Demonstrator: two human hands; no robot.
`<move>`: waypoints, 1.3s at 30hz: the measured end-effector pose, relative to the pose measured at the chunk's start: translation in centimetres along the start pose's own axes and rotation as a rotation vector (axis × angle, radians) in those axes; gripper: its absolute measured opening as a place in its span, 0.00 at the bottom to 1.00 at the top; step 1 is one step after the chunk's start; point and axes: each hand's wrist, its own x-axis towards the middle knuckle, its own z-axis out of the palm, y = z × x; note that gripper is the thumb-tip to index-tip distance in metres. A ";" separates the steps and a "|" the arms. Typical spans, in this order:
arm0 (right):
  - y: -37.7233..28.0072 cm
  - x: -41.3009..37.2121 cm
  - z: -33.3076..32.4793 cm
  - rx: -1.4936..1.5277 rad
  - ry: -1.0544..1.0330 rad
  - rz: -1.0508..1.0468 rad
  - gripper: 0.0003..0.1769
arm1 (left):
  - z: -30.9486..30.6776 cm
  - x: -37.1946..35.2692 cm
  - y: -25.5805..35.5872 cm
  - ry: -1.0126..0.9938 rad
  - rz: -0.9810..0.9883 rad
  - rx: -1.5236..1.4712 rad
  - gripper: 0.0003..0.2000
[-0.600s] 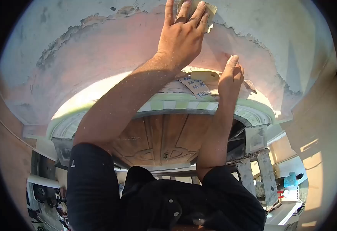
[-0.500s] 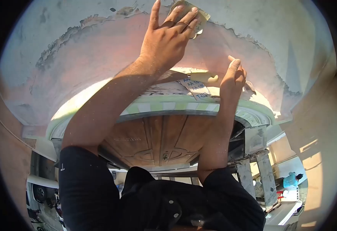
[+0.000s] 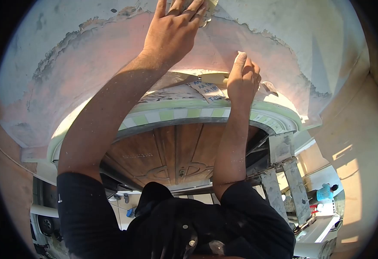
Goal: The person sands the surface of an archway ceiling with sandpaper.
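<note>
- A black buttoned shirt [image 3: 167,233] is filling the near foreground.
- The right hand [image 3: 243,80] is curling its fingers in, thumb upward, before the ledge; I cannot tell whether it is gripping anything.
- The left hand [image 3: 171,32] is spreading its fingers over a thin buff sandpaper sheet [image 3: 208,14], holding it against the upper wall [image 3: 111,56], where pinkish plaster is forming an arch with a ragged, flaking edge.
- On the ledge, a scraper's smooth pale handle [image 3: 214,78] is lying beside a blue-lettered scrap [image 3: 208,91].
- Below, green-and-white moulding [image 3: 193,113] is curving above a panelled brown door [image 3: 184,146].
- Far off, a blue-shirted person [image 3: 325,193] is showing.
</note>
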 end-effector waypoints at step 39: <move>1.3 0.6 -0.1 0.105 0.059 0.006 0.28 | -0.4 -0.7 -2.0 -0.097 0.035 0.080 0.21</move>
